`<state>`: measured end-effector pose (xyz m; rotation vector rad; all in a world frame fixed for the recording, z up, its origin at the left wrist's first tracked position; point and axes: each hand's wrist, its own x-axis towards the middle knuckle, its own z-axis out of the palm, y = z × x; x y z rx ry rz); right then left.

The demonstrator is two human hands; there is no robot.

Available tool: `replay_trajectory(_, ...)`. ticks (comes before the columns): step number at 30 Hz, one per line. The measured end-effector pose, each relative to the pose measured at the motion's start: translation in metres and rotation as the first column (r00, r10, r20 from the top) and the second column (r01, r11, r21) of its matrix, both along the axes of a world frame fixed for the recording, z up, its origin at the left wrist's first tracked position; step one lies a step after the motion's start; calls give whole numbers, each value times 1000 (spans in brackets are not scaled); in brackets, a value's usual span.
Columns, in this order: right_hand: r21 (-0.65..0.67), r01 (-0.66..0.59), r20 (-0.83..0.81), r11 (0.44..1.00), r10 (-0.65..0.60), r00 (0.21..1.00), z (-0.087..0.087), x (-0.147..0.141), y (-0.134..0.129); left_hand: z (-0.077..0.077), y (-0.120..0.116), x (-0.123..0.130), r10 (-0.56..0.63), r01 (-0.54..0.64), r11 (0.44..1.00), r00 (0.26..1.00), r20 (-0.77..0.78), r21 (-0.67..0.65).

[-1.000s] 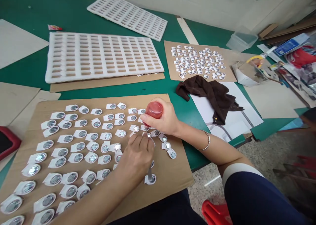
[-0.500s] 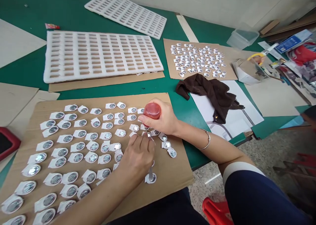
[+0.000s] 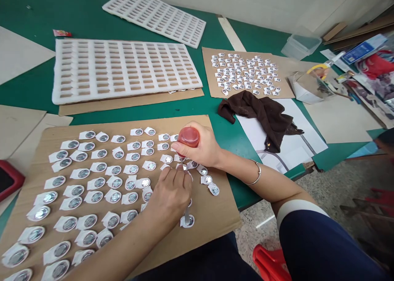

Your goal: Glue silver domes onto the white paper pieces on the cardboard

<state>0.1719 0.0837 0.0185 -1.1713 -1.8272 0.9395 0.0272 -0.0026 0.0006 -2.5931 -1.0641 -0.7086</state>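
My right hand (image 3: 205, 144) is wrapped round a red, rounded bottle or handle (image 3: 188, 137), whose lower end points down toward my left hand. Just in front of it, my left hand (image 3: 174, 190) is closed low over the cardboard sheet (image 3: 212, 215). A thin metal tool (image 3: 186, 216) sticks out below the left hand, its tip over a small round metallic piece with a white tab (image 3: 190, 221). Rows of similar pieces (image 3: 74, 202) cover the sheet to the left, and a few (image 3: 213, 189) lie right of my hands. My left fingertips are hidden.
Two white slotted trays (image 3: 123, 69) (image 3: 156, 16) lie at the back. A second cardboard (image 3: 212, 86) bears more pieces. A brown cloth (image 3: 261, 116) rests on white paper right of my hands. Farther right are a clear box (image 3: 301, 44) and a tool container (image 3: 304, 90). A red stool (image 3: 271, 262) stands below.
Both hands hold nearly the same pose over the cardboard. The whole view has shifted slightly.
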Motion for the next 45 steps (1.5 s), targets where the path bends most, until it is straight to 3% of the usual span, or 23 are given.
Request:
replay_trajectory(18,-8,4,-45,1000,-4,999,-4,0,2,1,2,-1,-14,15,999,1000,-25,42)
replay_trajectory(35,-20,-10,-22,1000,9,1000,-3,1,2,4,2,-2,-34,35,999,999,17,-19)
replay_trajectory(45,36,29,-28,999,-28,999,-4,1,5,7,1,-5,-45,42,997,998,-45,-63)
